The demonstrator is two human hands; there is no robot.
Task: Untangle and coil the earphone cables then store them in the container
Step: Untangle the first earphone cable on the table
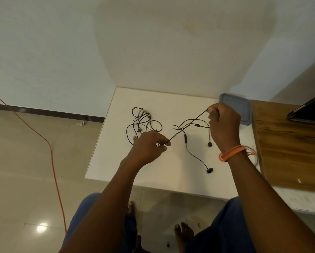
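Note:
A black earphone cable point(186, 126) is stretched taut above the white table point(116, 161) between my two hands. My left hand point(149, 146) pinches its lower end at the table's middle. My right hand point(224, 123) pinches the upper end near the far right. The rest of this cable hangs in loops to the table, with a remote point(185, 138) and two earbuds point(210, 170) lying below my right hand. A second tangled black earphone cable point(143, 123) lies on the table, just beyond my left hand. The grey-blue container point(241, 108) sits behind my right hand.
A wooden desk point(289, 143) adjoins the table on the right, with a dark laptop point(309, 112) on it. An orange cord point(51, 152) runs across the tiled floor to the left. My knees and bare feet are below the table's near edge.

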